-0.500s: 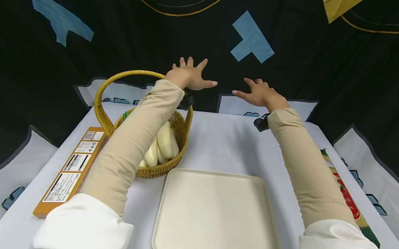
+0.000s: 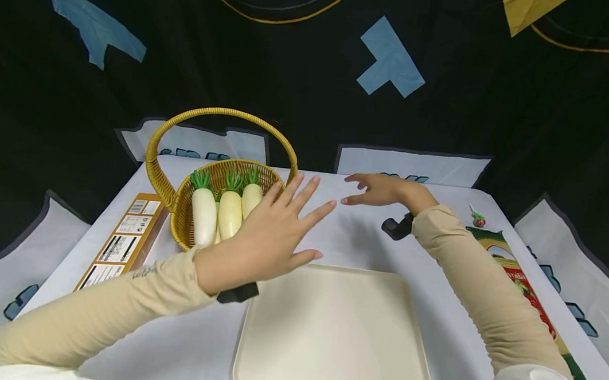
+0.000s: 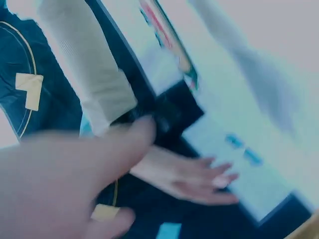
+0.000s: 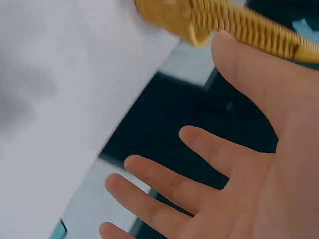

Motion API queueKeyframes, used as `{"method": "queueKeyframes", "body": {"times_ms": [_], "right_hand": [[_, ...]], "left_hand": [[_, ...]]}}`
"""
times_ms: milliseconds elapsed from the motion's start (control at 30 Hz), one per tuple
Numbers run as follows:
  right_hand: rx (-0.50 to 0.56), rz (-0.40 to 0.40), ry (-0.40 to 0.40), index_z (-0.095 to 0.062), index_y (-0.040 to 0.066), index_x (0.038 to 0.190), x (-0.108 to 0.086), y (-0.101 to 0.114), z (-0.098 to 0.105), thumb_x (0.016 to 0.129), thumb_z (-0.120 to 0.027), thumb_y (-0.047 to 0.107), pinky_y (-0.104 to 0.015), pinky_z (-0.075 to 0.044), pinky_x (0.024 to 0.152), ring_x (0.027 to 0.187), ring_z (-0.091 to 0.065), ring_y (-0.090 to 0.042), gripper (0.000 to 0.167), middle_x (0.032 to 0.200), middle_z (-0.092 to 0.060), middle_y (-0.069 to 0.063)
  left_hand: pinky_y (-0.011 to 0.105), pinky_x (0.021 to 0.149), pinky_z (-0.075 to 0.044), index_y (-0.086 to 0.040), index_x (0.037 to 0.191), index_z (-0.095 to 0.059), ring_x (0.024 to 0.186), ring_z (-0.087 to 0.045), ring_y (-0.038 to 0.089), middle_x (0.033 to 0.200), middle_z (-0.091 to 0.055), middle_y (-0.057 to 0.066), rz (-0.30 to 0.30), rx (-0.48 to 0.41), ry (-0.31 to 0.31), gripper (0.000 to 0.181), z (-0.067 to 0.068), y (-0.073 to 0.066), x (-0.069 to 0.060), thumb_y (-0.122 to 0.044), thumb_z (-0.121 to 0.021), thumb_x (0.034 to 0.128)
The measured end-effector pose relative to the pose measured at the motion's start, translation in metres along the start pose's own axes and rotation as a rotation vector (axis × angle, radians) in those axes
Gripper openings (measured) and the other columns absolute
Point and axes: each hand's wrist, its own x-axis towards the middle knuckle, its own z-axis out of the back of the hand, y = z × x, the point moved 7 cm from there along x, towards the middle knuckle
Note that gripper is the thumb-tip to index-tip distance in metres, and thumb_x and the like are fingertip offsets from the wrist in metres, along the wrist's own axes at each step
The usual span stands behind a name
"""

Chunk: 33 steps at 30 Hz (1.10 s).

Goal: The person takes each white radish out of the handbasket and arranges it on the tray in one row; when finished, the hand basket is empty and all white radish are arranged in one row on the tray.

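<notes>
In the head view my left hand hovers over the far left corner of a beige tray, fingers spread and holding nothing. It covers part of a yellow wicker basket with a tall arched handle. Inside the basket lie several white radishes with green tops. My right hand is in the air above the far part of the table, its fingers extended and nothing in them. The right wrist view shows that palm with parted fingers; the basket handle appears behind the thumb.
An orange-brown box with white labels lies left of the basket. At the right edge lies a green and red packet, with a small wrapped lollipop beyond it. A black curtain hangs behind the white table.
My left hand has come back and down from above the basket's handle, uncovering the radishes. The right hand has dropped lower toward the table. The lollipop at the right has come into sight.
</notes>
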Motion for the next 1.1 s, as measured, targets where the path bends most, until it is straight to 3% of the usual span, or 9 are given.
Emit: {"method": "queueKeyframes", "body": {"times_ms": [67,200,433,500,600,700,833,967,1100], "right_hand": [[0.021,0.010,0.029,-0.025,0.025,0.142,-0.001,0.004,-0.013,0.082,-0.051,0.060,-0.053,-0.036,0.097,0.123,-0.044,-0.032,0.075,0.140,-0.040,-0.014],[0.088,0.065,0.055,-0.028,0.028,0.141,-0.003,0.010,-0.038,0.080,-0.054,0.060,-0.047,-0.037,0.097,0.123,-0.044,-0.028,0.073,0.137,-0.043,-0.010],[0.201,0.152,0.066,-0.031,0.030,0.140,-0.003,0.011,-0.072,0.081,-0.055,0.057,-0.044,-0.037,0.098,0.122,-0.045,-0.024,0.070,0.134,-0.045,-0.010],[0.227,0.175,0.061,-0.031,0.028,0.140,-0.003,0.010,-0.080,0.082,-0.055,0.056,-0.044,-0.036,0.099,0.121,-0.046,-0.023,0.069,0.133,-0.046,-0.009],[0.283,0.213,0.048,-0.033,0.024,0.140,-0.001,0.010,-0.090,0.083,-0.056,0.053,-0.043,-0.036,0.099,0.118,-0.048,-0.020,0.068,0.130,-0.049,-0.007],[0.331,0.261,0.027,-0.035,0.021,0.139,0.000,0.012,-0.099,0.084,-0.056,0.049,-0.040,-0.038,0.098,0.115,-0.051,-0.018,0.065,0.128,-0.052,-0.007],[0.399,0.334,-0.010,-0.037,0.015,0.137,0.003,0.021,-0.106,0.086,-0.058,0.041,-0.036,-0.041,0.096,0.111,-0.054,-0.017,0.061,0.127,-0.053,-0.008],[0.489,0.421,-0.035,-0.040,0.011,0.135,0.004,0.039,-0.110,0.087,-0.060,0.029,-0.033,-0.044,0.092,0.106,-0.057,-0.018,0.055,0.124,-0.055,-0.012],[0.619,0.484,-0.058,-0.043,0.012,0.133,0.003,0.061,-0.108,0.088,-0.059,0.020,-0.030,-0.046,0.088,0.104,-0.058,-0.020,0.049,0.119,-0.058,-0.016]], "left_hand": [[0.051,0.102,-0.032,-0.019,0.139,-0.036,0.133,-0.029,0.036,0.145,-0.031,0.017,0.066,-0.112,-0.091,0.068,-0.005,0.002,-0.018,-0.053,-0.054,0.0829],[0.045,0.093,-0.038,-0.012,0.132,-0.043,0.119,-0.043,0.030,0.132,-0.044,0.014,0.295,-0.378,-0.259,0.062,-0.024,0.026,-0.050,-0.043,-0.061,0.0807],[0.053,0.094,-0.021,-0.003,0.130,-0.037,0.119,-0.022,0.039,0.132,-0.027,0.024,0.633,-0.577,-0.581,0.080,-0.077,0.081,-0.100,-0.036,-0.076,0.0676],[0.056,0.096,-0.017,-0.004,0.133,-0.032,0.123,-0.016,0.039,0.136,-0.019,0.025,0.732,-0.628,-0.625,0.087,-0.095,0.096,-0.114,-0.034,-0.078,0.0662],[0.059,0.099,-0.014,-0.011,0.139,-0.024,0.130,-0.006,0.038,0.141,-0.006,0.024,0.862,-0.754,-0.613,0.088,-0.121,0.113,-0.132,-0.033,-0.075,0.0712],[0.064,0.102,-0.011,-0.020,0.144,-0.015,0.135,0.003,0.039,0.145,0.005,0.021,0.928,-0.912,-0.535,0.080,-0.144,0.121,-0.141,-0.034,-0.064,0.0819],[0.063,0.104,-0.009,-0.022,0.145,-0.012,0.137,-0.001,0.038,0.147,0.002,0.018,0.925,-1.039,-0.460,0.067,-0.160,0.123,-0.144,-0.037,-0.050,0.0906],[0.054,0.109,-0.008,-0.014,0.143,-0.017,0.138,-0.008,0.030,0.147,-0.012,0.015,0.895,-1.072,-0.484,0.060,-0.162,0.125,-0.144,-0.034,-0.045,0.0936],[0.050,0.110,-0.005,-0.010,0.142,-0.018,0.139,-0.007,0.026,0.148,-0.015,0.015,0.866,-1.094,-0.505,0.056,-0.162,0.125,-0.144,-0.029,-0.042,0.0951]]}}
